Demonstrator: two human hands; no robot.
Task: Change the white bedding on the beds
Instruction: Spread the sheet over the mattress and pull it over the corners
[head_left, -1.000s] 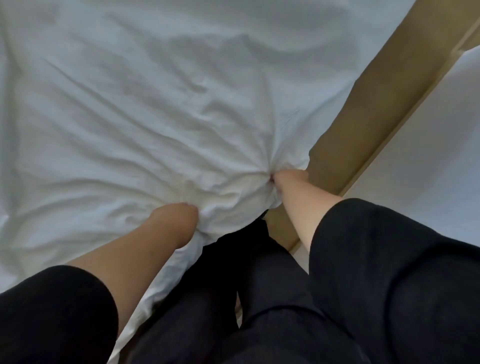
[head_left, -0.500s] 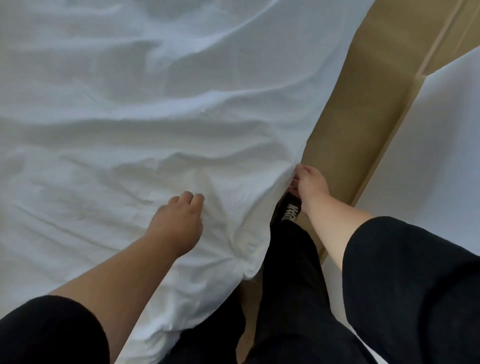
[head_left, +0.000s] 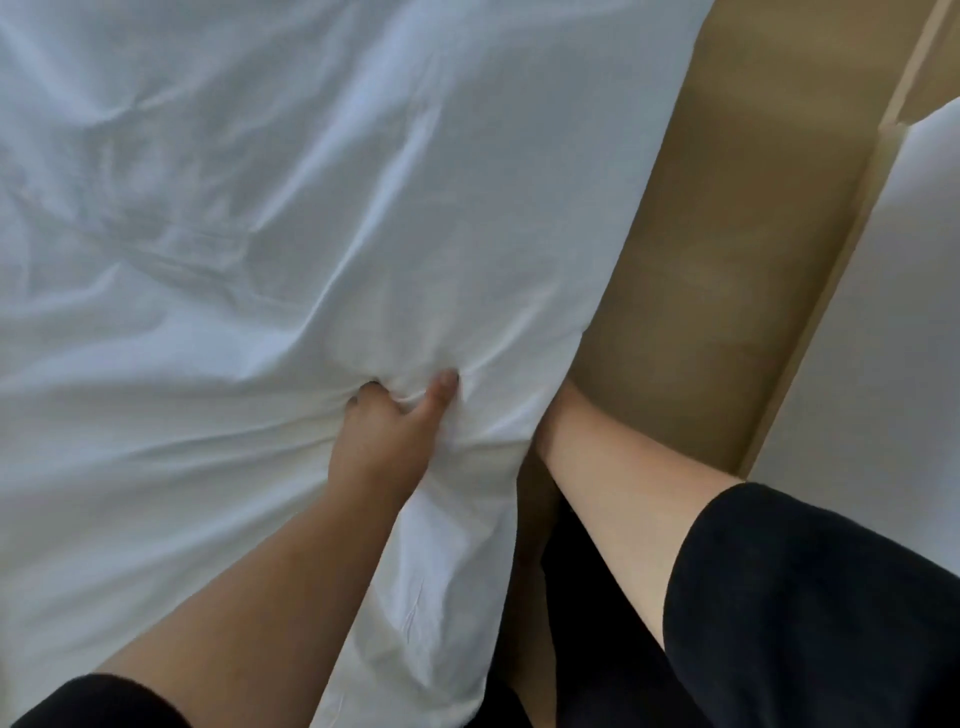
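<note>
A wrinkled white sheet (head_left: 311, 208) covers the bed and fills most of the view, its edge hanging down on the right. My left hand (head_left: 387, 431) lies on the sheet near that edge, thumb and curled fingers pinching a fold of the cloth. My right forearm (head_left: 613, 467) reaches in from the lower right and passes under the hanging edge. The right hand itself is hidden behind the sheet, so I cannot see how its fingers lie.
A tan floor strip (head_left: 727, 260) runs between this bed and a second white surface (head_left: 883, 338) at the right edge. My dark trousers (head_left: 597, 649) stand in the gap below the sheet's edge.
My left hand went from lying flat on the sheet to pinching a fold of it. My right hand, seen at the sheet's edge before, has slipped under the cloth.
</note>
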